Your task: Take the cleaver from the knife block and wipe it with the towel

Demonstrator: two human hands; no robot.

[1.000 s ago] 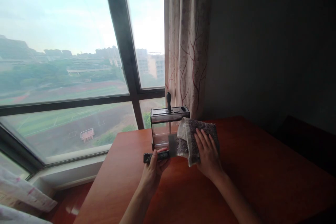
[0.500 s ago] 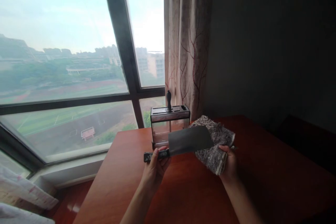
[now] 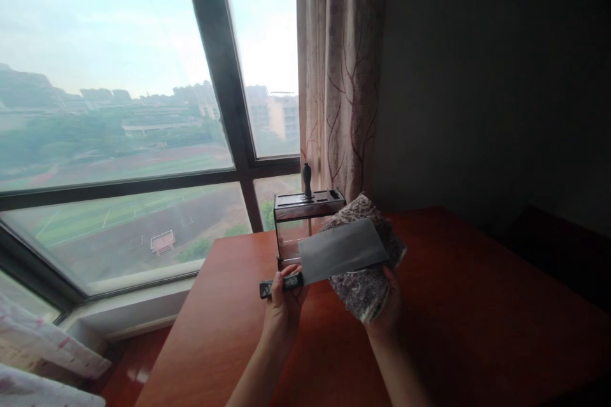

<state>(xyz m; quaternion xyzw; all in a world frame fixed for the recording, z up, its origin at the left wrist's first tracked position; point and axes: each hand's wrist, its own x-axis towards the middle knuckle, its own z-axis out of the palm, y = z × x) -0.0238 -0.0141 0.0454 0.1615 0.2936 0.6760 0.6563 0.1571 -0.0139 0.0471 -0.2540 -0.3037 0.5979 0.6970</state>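
Observation:
My left hand [image 3: 285,299] is closed around the black handle of a cleaver [image 3: 342,252], whose broad grey blade points to the right. My right hand [image 3: 386,305] grips a fuzzy grey-brown cloth [image 3: 359,296]. The cloth lies behind and below the blade, and its upper part shows above the blade's top edge. The right fingers are partly hidden by cloth and blade. Just beyond the cleaver stands a clear-walled knife block [image 3: 292,229] with a dark slotted top. One black knife handle [image 3: 307,181] sticks up out of it.
The reddish-brown wooden table [image 3: 229,305] carries the block near its far edge. A large window with dark frames [image 3: 243,140] runs along the left and back. A patterned curtain [image 3: 341,76] hangs behind the block, and a white curtain [image 3: 52,343] is at lower left.
My right hand has moved left with the cloth, bringing it further behind the blade. The cleaver has shifted slightly left, and its face looks lighter. The knife block has stayed put.

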